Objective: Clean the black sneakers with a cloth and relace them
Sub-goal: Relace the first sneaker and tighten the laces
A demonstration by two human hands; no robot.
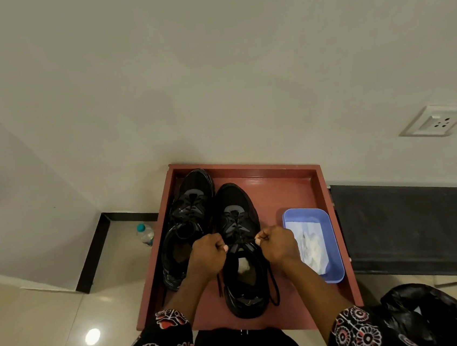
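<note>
— What are your hands doing?

— My left hand and right hand are each pinching a lace end, pulling outward over the right shoe on the tray.

— Risk?

— Uneven pulling could be slipping the knot or dragging the shoe.

— Beyond?

— The left shoe is lying alongside; the tub is holding the cloth.

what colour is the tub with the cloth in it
Light blue tub, holding a white cloth, seen in the head view.
</note>
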